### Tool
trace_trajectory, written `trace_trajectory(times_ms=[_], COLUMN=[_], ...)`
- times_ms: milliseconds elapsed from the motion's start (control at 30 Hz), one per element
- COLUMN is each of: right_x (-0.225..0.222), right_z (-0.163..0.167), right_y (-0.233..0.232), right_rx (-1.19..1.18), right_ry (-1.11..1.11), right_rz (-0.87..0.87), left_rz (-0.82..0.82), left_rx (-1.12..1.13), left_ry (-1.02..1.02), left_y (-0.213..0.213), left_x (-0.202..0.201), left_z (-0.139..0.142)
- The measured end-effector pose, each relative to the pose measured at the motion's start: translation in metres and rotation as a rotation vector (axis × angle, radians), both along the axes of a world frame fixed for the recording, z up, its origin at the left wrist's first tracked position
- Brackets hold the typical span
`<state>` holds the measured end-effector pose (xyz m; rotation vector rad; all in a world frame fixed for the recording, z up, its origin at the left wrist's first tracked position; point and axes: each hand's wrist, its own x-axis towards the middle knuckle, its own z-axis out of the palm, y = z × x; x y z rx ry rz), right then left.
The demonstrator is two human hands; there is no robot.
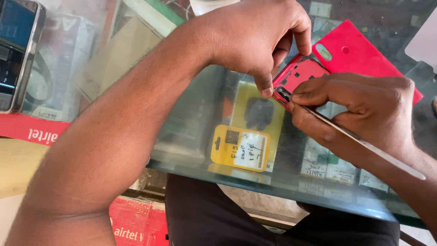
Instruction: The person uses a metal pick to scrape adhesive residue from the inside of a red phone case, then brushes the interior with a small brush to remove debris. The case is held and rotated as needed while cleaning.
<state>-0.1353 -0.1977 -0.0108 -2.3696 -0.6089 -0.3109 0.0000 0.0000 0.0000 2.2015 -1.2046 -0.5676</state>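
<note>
Now your red phone (298, 75) lies on the glass table (195, 136), long axis running up-right, just beside the red cover (359, 54). Left hand (255, 38) pins its top edge; right hand (359, 111) is clenched on a thin tool (364, 143), tip at the phone's near corner. Yellow tag (240, 148) under the glass, lower left.

Bright daylight floods from twelve o'clock, whitening the glass counter (191, 118) with glare at eleven o'clock; the near forearm is softly blurred.
</note>
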Motion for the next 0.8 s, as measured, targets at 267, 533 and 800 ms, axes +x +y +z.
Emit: trace_trajectory(times_ms=[267, 533, 800], right_x=[0.0014, 0.0001, 0.0014], right_z=[0.0016, 0.0021, -0.0027], right_y=[0.0036, 0.0056, 0.0011], right_rx=[-0.011, 0.026, 0.04], right_ry=[0.009, 0.058, 0.094], right_rz=[-0.011, -0.043, -0.017], left_rz=[0.031, 0.016, 0.03], left_rx=[0.028, 0.021, 0.04], left_ry=[0.052, 0.061, 0.069], left_y=[0.0001, 0.0015, 0.0011], left_x=[-0.004, -0.0037, -0.0045], left_z=[0.0054, 0.0064, 0.0074])
